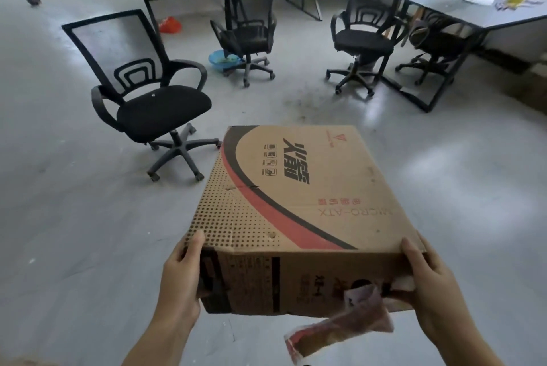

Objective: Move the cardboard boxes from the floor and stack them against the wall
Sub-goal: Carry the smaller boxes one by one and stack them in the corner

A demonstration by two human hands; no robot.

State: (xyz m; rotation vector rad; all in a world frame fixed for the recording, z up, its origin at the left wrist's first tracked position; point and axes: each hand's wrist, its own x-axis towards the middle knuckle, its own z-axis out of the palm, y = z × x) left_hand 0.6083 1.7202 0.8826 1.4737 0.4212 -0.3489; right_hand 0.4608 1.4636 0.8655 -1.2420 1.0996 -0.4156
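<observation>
Both hands, left hand [180, 280] and right hand [429, 282], clasp the cardboard box [296, 203] by its near end, its long axis pointing toward frame top.

We cannot see the underside or far end of the cardboard box [299, 203], and the fingers of the left hand [180, 282] and right hand [435, 285] are hidden behind its sides, with only the thumbs showing on top. Both forearms are cut off by the bottom edge, as is the tip of the torn flap [340, 327] hanging from the box. The clutter on the grey table [444, 7] at the right edge is too blurred for us to identify.
</observation>
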